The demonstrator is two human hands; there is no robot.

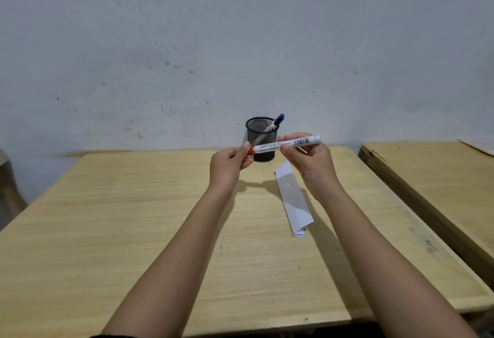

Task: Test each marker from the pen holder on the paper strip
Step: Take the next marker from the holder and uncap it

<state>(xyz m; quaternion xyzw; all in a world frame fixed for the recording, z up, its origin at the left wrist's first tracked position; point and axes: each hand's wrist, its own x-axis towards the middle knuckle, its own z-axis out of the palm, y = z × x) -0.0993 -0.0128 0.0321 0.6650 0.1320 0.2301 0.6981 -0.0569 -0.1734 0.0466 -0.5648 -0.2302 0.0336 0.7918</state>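
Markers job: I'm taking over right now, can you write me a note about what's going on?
Left hand: pinching the red cap end of the marker.
Right hand: gripping its white barrel, held level above the table.
Holder: one blue-capped marker inside.
Paper strip: on the table, no test marks visible.
Done: red one taken out.
Left: uncap, test it, then the blue.

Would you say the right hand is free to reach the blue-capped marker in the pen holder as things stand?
Probably not yet. The right hand grips the barrel of the red marker, whose cap end the left hand pinches. The path to the blue-capped marker in the pen holder looks open otherwise.
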